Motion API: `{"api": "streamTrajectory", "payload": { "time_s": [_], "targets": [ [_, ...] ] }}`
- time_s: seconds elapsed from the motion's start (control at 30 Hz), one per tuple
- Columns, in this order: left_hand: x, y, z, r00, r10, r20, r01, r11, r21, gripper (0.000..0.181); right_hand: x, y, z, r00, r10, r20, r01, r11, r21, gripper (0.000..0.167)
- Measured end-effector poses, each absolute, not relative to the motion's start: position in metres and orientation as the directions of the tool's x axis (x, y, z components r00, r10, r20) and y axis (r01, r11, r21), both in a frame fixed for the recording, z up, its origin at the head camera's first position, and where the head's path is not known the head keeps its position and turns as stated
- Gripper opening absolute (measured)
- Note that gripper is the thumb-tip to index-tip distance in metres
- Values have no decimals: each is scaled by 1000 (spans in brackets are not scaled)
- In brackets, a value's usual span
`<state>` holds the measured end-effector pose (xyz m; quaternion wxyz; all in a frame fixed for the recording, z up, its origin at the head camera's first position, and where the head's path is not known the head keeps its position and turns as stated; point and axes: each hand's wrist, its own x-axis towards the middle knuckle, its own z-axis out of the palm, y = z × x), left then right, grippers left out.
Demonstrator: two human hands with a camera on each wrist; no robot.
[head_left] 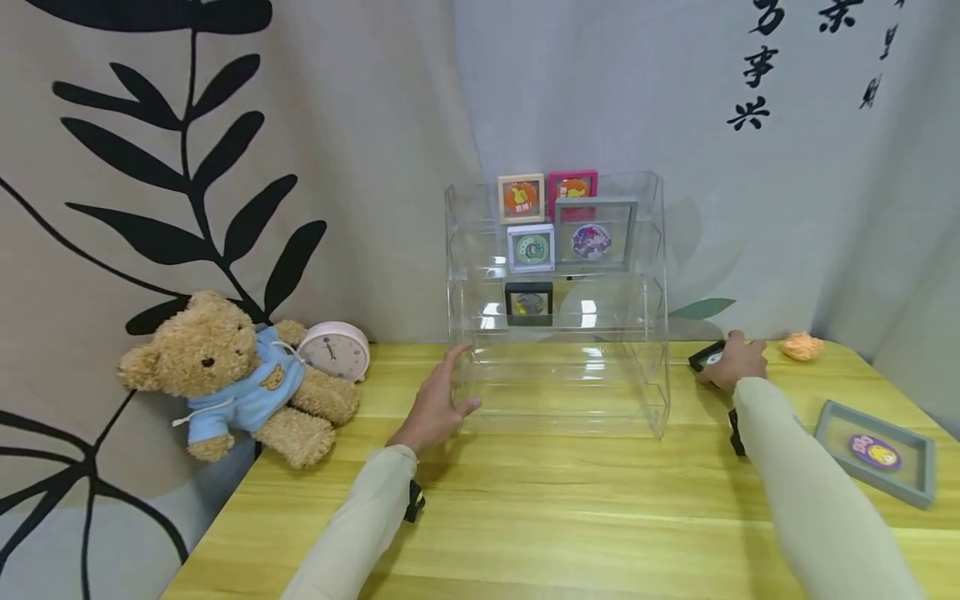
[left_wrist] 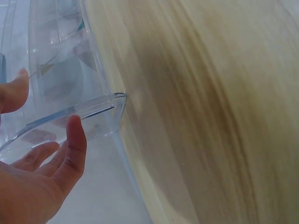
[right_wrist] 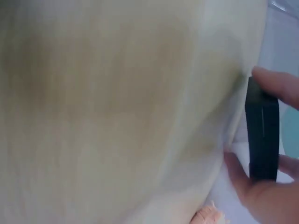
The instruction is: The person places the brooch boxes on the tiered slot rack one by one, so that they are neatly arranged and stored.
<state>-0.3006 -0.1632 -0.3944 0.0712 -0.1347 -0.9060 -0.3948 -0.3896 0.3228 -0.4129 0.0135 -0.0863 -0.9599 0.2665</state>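
A clear acrylic tiered display rack (head_left: pixel 555 375) stands at the back middle of the table. My left hand (head_left: pixel 435 408) is at its left side, thumb and fingers spread around the side panel's front edge; the left wrist view shows the fingers (left_wrist: pixel 74 144) beside that edge. My right hand (head_left: pixel 738 362) pinches a small black display frame (right_wrist: pixel 262 130) between thumb and fingers, to the right of the rack. On the rack sit a cream frame (head_left: pixel 521 198), a pink frame (head_left: pixel 573 179), a white frame (head_left: pixel 531 248), a large grey frame (head_left: pixel 633 237) and a black frame (head_left: pixel 528 304).
Another large grey frame (head_left: pixel 873 454) lies flat at the table's right. An orange crumpled-looking object (head_left: pixel 801 346) sits at the back right edge. A teddy bear (head_left: pixel 247 375) in blue and a round pink clock (head_left: pixel 335 350) are at the left, before the curtain (head_left: pixel 390 125).
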Motion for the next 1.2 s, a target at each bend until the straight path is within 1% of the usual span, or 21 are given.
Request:
{"api": "streamTrajectory", "payload": {
  "time_s": [0.1, 0.23, 0.33, 0.4, 0.47, 0.5, 0.67, 0.8, 1.0, 1.2],
  "targets": [
    [-300, -162, -396, -954, 187, 236, 300, 644, 703, 93, -384, 330, -407, -990, 141, 21, 106, 826, -553, 100],
    [-300, -163, -396, -956, 173, 235, 291, 639, 713, 95, -378, 334, -398, -996, 86, 18, 58, 796, -603, 98],
    [-301, -163, -397, -956, 167, 242, 292, 644, 708, 95, -372, 333, -391, -999, 39, -15, 38, 693, -720, 96],
    [-301, -163, -397, -955, 171, 244, 296, 647, 703, 95, -366, 331, -387, -1000, 13, -21, 25, 601, -799, 95],
    [-302, -163, -397, -954, 175, 244, 298, 652, 697, 94, -359, 330, -381, -1000, -22, -11, -2, 514, -858, 94],
    [-302, -162, -397, -954, 175, 244, 298, 653, 696, 94, -356, 329, -378, -999, -32, 12, -26, 493, -869, 93],
    [-301, -162, -397, -955, 171, 244, 295, 655, 696, 94, -339, 324, -359, -987, -32, 156, -154, 451, -879, 93],
    [-300, -164, -395, -954, 169, 246, 295, 654, 696, 93, -330, 321, -342, -971, -1, 239, -217, 424, -879, 93],
    [-300, -164, -394, -951, 177, 253, 306, 652, 694, 91, -318, 312, -317, -950, 14, 311, -282, 384, -879, 91],
    [-300, -161, -395, -955, 169, 244, 295, 636, 714, 91, -312, 299, -297, -941, -11, 338, -316, 383, -868, 90]
  ]
}}
